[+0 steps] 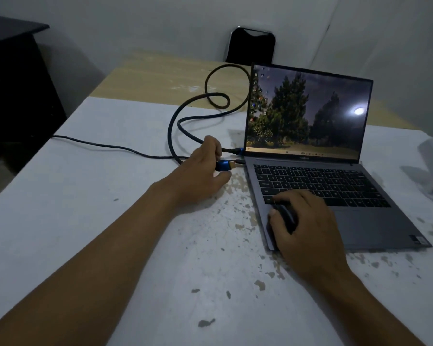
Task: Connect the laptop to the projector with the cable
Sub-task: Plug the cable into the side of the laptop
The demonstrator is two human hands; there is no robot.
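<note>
Head view, left to right: the cable (183, 118) loops across the tabletop (85, 221); the left hand (203, 168) has its grip closed around the blue plug (225, 165), just beside the open laptop (323, 191); the right hand (308, 223) rests flat, fingers spread, on its palmrest.

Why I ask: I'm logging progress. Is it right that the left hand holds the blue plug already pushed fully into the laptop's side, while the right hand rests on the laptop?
Not quite. In the head view the blue plug in the left hand is just short of the laptop, gold tip exposed. The right hand does rest on the laptop.
</note>
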